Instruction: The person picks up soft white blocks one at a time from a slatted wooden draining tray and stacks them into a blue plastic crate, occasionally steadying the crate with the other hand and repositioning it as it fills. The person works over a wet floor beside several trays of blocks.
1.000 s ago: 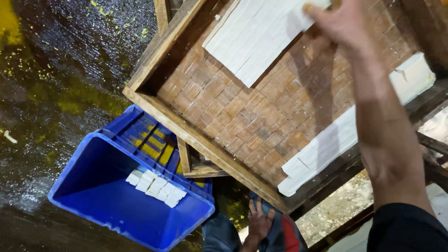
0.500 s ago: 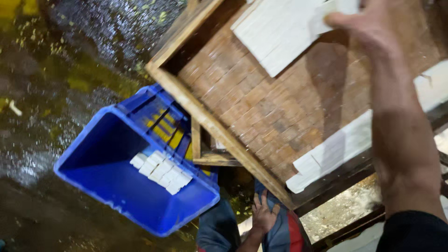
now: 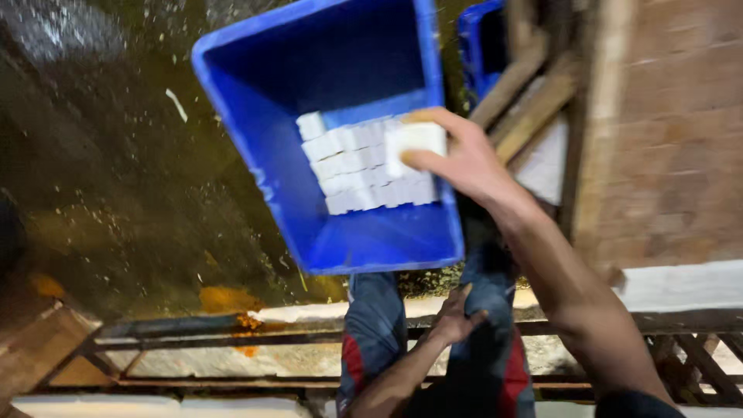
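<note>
My right hand [image 3: 464, 162] holds a small white rectangular block [image 3: 418, 139] by its edges, just above the inside of a blue plastic crate [image 3: 255, 124]. Rows of the same white blocks [image 3: 348, 170] lie stacked against the crate's near wall, right under the held block. My left hand [image 3: 457, 316] rests on my leg in dark trousers with a red stripe [image 3: 371, 340], holding nothing.
A wet dark floor [image 3: 108, 178] spreads to the left. A second blue crate [image 3: 480, 39] sits behind wooden slats [image 3: 534, 85]. A brick-patterned board [image 3: 673, 131] fills the right, with a white slab [image 3: 681, 282] below it. A metal rack [image 3: 232, 333] runs along the bottom.
My right hand came down from the white slabs on the brick-patterned board to the blue crate, now carrying a white block. The view swung so the crate sits at the centre.
</note>
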